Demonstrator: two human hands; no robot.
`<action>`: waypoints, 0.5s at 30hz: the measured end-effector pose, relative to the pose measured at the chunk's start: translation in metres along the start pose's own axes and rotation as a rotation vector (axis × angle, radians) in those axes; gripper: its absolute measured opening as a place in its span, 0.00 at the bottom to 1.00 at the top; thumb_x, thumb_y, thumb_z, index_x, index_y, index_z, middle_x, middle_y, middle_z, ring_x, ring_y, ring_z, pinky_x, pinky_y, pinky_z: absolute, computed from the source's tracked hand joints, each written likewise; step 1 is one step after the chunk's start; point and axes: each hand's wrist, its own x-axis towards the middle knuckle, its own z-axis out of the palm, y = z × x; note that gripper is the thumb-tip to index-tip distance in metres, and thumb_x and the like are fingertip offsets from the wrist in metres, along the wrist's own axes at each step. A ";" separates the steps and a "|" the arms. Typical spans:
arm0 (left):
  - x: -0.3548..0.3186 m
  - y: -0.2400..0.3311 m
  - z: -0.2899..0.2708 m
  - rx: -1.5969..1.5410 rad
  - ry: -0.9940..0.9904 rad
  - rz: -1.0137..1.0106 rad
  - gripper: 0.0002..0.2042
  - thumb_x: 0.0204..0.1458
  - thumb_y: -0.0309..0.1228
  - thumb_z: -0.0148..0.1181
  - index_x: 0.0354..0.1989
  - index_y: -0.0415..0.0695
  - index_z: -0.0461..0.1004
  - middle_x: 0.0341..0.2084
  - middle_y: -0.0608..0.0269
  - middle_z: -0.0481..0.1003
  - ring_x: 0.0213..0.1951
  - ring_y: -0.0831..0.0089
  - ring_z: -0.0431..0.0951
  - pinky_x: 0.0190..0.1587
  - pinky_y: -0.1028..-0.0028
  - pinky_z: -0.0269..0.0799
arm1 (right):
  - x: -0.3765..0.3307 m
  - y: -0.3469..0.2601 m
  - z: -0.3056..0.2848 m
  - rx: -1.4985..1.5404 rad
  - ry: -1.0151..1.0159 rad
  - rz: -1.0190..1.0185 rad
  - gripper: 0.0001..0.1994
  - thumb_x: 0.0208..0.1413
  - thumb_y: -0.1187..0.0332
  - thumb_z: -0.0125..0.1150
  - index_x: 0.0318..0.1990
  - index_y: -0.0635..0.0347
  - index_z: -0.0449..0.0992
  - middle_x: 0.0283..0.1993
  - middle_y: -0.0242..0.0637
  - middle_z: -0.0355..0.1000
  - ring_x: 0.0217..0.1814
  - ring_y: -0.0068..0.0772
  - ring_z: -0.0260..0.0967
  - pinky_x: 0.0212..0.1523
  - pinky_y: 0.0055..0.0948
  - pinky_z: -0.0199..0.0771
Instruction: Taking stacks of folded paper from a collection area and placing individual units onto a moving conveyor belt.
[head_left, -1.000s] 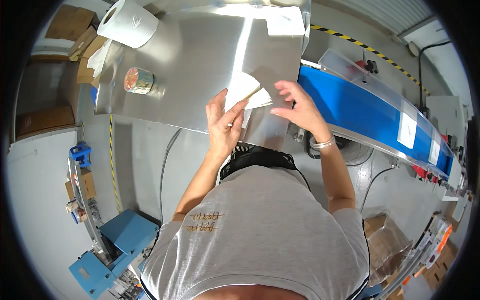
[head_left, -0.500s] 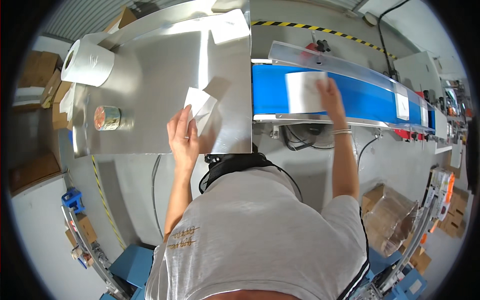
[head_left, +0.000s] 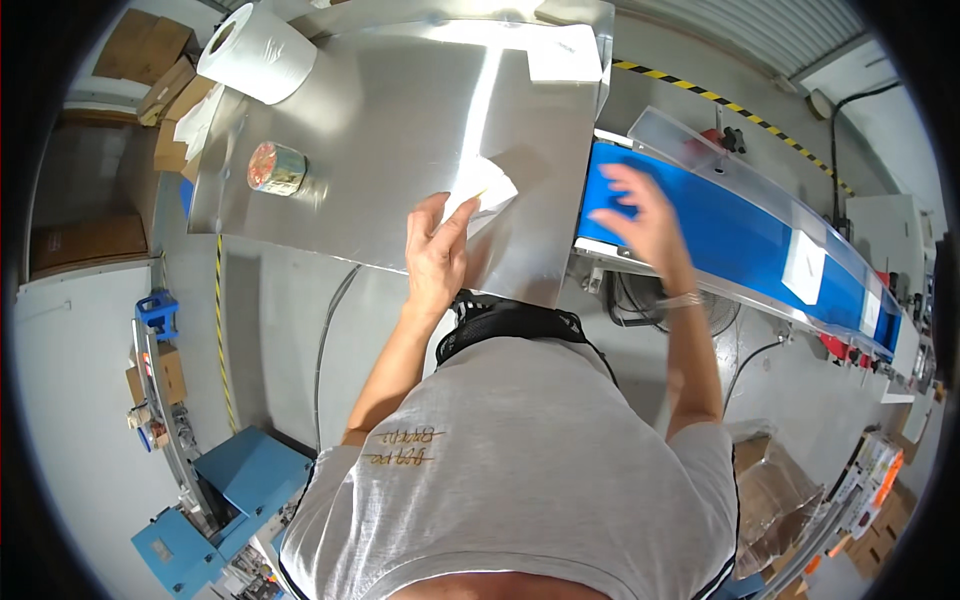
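At the near right part of the metal table, my left hand [head_left: 434,258] pinches the lower end of a white piece [head_left: 482,192] between thumb and fingers. It looks like folded paper or a flat pouch; its exact kind is unclear. To the right, my right hand [head_left: 645,222] is over the near end of the blue conveyor belt [head_left: 735,225], slightly blurred, thumb and fingers apart with nothing between them. Farther along the belt lies a white flat piece [head_left: 803,266], and another white piece [head_left: 871,308] is close to the belt's far end.
On the metal table [head_left: 385,120] stand a white roll [head_left: 268,62] and a round tin-like container [head_left: 277,168]; white flat pieces [head_left: 565,55] lie at the back right. A clear guard [head_left: 730,165] edges the belt. A plastic-covered carton [head_left: 770,495] is behind at right.
My right hand has let go of a white piece on the belt and drawn back toward the table, fingers spread. My left hand keeps hold of its white piece. The whole view has turned.
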 end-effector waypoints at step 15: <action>0.001 0.004 -0.005 -0.025 -0.050 -0.016 0.17 0.46 0.14 0.57 0.42 0.49 0.79 0.45 0.52 0.69 0.51 0.53 0.70 0.48 0.61 0.71 | 0.043 -0.039 0.070 0.209 -0.255 -0.014 0.24 0.42 0.68 0.74 0.48 0.56 0.69 0.48 0.32 0.66 0.48 0.30 0.64 0.49 0.28 0.67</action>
